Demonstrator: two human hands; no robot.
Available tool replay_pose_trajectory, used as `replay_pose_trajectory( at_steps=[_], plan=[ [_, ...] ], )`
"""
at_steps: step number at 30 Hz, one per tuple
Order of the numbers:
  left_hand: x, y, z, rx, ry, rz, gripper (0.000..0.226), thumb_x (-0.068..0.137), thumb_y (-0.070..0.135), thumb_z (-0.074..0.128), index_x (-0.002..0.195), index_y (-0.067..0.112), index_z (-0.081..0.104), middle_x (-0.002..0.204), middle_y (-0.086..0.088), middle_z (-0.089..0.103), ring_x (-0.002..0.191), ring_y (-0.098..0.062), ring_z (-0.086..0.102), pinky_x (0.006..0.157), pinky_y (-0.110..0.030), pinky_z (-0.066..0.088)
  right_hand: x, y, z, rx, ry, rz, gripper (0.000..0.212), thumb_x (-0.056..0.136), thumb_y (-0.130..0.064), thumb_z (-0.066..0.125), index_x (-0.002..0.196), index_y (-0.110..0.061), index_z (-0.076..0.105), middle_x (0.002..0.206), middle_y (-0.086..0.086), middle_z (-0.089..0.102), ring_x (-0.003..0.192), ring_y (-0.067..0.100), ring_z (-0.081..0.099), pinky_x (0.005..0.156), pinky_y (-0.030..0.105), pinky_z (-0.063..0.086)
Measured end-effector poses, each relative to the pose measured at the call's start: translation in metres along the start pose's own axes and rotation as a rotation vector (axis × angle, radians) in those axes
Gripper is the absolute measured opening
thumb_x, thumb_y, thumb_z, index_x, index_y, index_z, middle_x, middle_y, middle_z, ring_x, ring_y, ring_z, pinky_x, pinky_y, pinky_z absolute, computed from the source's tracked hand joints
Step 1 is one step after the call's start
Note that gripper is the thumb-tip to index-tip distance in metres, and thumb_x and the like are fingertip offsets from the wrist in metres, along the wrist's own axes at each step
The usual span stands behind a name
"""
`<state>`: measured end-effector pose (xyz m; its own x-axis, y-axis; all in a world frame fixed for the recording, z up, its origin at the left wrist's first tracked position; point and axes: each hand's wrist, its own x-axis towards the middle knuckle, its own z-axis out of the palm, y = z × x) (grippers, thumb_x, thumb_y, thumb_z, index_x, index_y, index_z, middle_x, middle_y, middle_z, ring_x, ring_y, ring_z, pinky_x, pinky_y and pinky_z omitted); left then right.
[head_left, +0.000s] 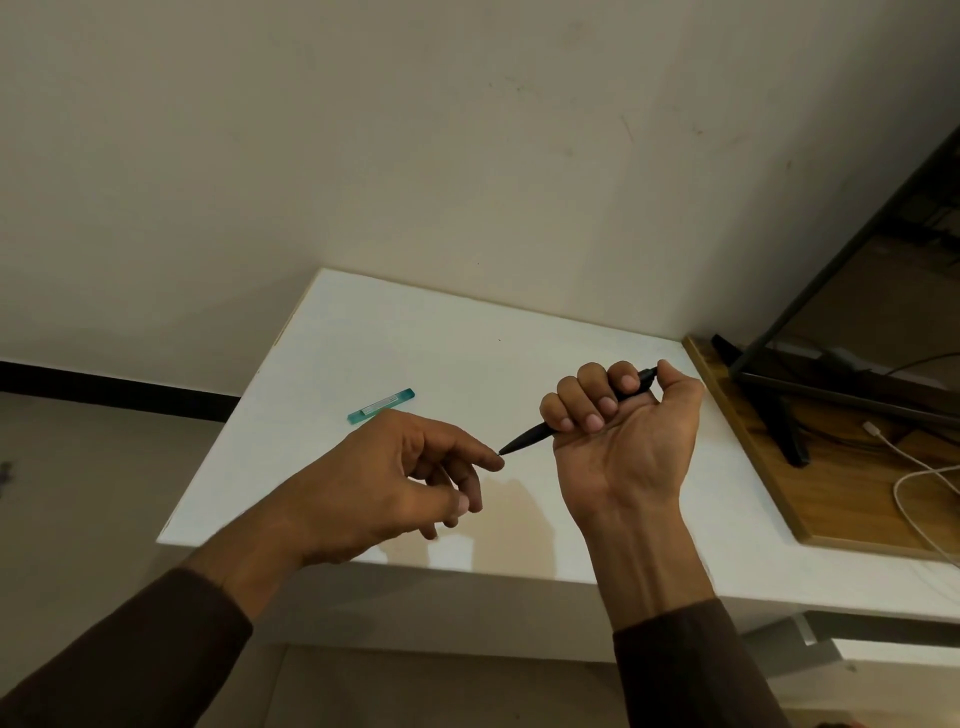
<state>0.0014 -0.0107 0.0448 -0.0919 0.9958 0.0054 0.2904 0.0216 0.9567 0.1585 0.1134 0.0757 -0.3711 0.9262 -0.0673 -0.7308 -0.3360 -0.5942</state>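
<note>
We see the black pen (527, 435) held in the air above the near middle of the white worktop (415, 332), not resting on it. Its long axis runs on a slant, from the upper right down to the lower left. The tapered writing tip points to our lower left, and the blunt cap end sticks out at the upper right. The barrel is slim, round and matt black, narrowing to a fine point.

Our right grip (623, 431) is turned palm toward us and closed in a fist round the barrel. All four fingers are curled tightly over it, and the thumb (670, 371) lies against the cap end. Only the front part and the cap end show; the fist hides the middle.

Our left grip (384, 478) hangs loosely half open and holds nothing that we can make out. Its index fingertip (493, 461) reaches out to the pen's tip; we cannot tell whether the two touch. The other fingers curl slackly underneath.

Behind the left grip, a flat teal plastic case (382, 405) lies on the smooth worktop. It is long, narrow and translucent, with a pale label.
</note>
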Motion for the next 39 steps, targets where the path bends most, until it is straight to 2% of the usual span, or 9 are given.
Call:
replay_pose_trajectory(
  at_steps=[8,12,14,17,20,24,27,32,39],
  plan=[
    [0.0,0.003,0.001,-0.027,0.018,-0.019,0.038,0.088,-0.009,0.065,0.114,0.014,0.079,0.088,-0.002,0.082,0.073,-0.016,0.073,0.07,-0.035,0.064,-0.004,0.006,0.002,-0.027,0.0,-0.002,0.04,0.097,-0.042,0.035,0.065,-0.016,0.039,0.06,-0.001,0.024,0.046,0.015,0.023,0.046,0.03,0.028],
    [0.001,-0.001,-0.002,-0.018,0.016,-0.04,0.036,0.089,-0.006,0.066,0.117,0.013,0.077,0.088,0.0,0.083,0.071,-0.014,0.073,0.068,-0.029,0.063,-0.007,0.015,0.006,-0.095,-0.007,-0.016,0.044,0.102,-0.049,0.037,0.076,-0.014,0.046,0.062,0.001,0.035,0.05,0.018,0.038,0.052,0.033,0.038],
    [0.003,-0.004,-0.003,0.011,0.041,-0.047,0.035,0.09,-0.004,0.066,0.116,0.016,0.078,0.087,0.003,0.083,0.072,-0.014,0.074,0.067,-0.025,0.062,-0.007,0.018,0.008,-0.131,-0.002,-0.027,0.038,0.103,-0.041,0.036,0.083,-0.012,0.051,0.064,0.003,0.042,0.055,0.021,0.047,0.058,0.037,0.044],
    [0.007,-0.012,-0.006,0.136,0.185,-0.087,0.027,0.091,0.009,0.069,0.109,0.024,0.08,0.082,0.01,0.082,0.074,-0.008,0.075,0.069,-0.022,0.06,-0.006,0.018,0.005,-0.208,0.068,-0.022,0.04,0.106,-0.033,0.033,0.097,-0.008,0.063,0.067,0.006,0.058,0.062,0.023,0.061,0.066,0.039,0.051],
    [0.012,-0.022,-0.014,0.257,0.409,-0.117,0.015,0.09,0.017,0.073,0.101,0.024,0.082,0.081,0.013,0.078,0.079,-0.005,0.073,0.072,-0.012,0.051,-0.003,0.019,-0.001,-0.39,0.143,-0.015,0.046,0.109,-0.037,0.036,0.103,-0.01,0.073,0.078,0.004,0.075,0.071,0.019,0.072,0.074,0.038,0.052],
    [0.023,-0.034,-0.024,0.356,0.667,-0.137,0.013,0.092,0.018,0.072,0.1,0.013,0.081,0.085,0.006,0.074,0.072,-0.005,0.064,0.061,-0.008,0.04,-0.002,0.021,-0.009,-0.603,0.256,-0.053,0.052,0.108,-0.043,0.04,0.091,-0.018,0.083,0.083,0.001,0.066,0.072,0.015,0.064,0.071,0.035,0.05],
    [0.031,-0.047,-0.023,0.421,0.702,-0.196,0.025,0.089,0.022,0.076,0.112,0.011,0.076,0.1,-0.003,0.073,0.075,-0.013,0.059,0.066,-0.014,0.043,-0.003,0.017,-0.016,-0.739,0.266,-0.057,0.05,0.105,-0.05,0.042,0.094,-0.024,0.083,0.084,0.001,0.056,0.062,0.011,0.056,0.07,0.034,0.049],
    [0.043,-0.058,-0.018,0.479,0.709,-0.272,0.043,0.087,0.026,0.08,0.123,0.005,0.072,0.118,-0.012,0.07,0.104,-0.028,0.067,0.096,-0.045,0.057,0.0,0.015,-0.028,-0.807,0.31,-0.007,0.04,0.094,-0.052,0.061,0.09,-0.018,0.082,0.068,-0.004,0.064,0.068,0.017,0.059,0.073,0.038,0.056],
    [0.049,-0.057,-0.012,0.507,0.778,-0.282,0.018,0.089,0.021,0.077,0.095,0.005,0.08,0.083,-0.003,0.067,0.07,-0.016,0.061,0.072,-0.035,0.055,0.007,0.015,-0.039,-0.916,0.366,0.073,0.038,0.086,-0.049,0.075,0.081,-0.012,0.079,0.071,0.003,0.071,0.061,0.019,0.058,0.063,0.035,0.05]
  ],
)
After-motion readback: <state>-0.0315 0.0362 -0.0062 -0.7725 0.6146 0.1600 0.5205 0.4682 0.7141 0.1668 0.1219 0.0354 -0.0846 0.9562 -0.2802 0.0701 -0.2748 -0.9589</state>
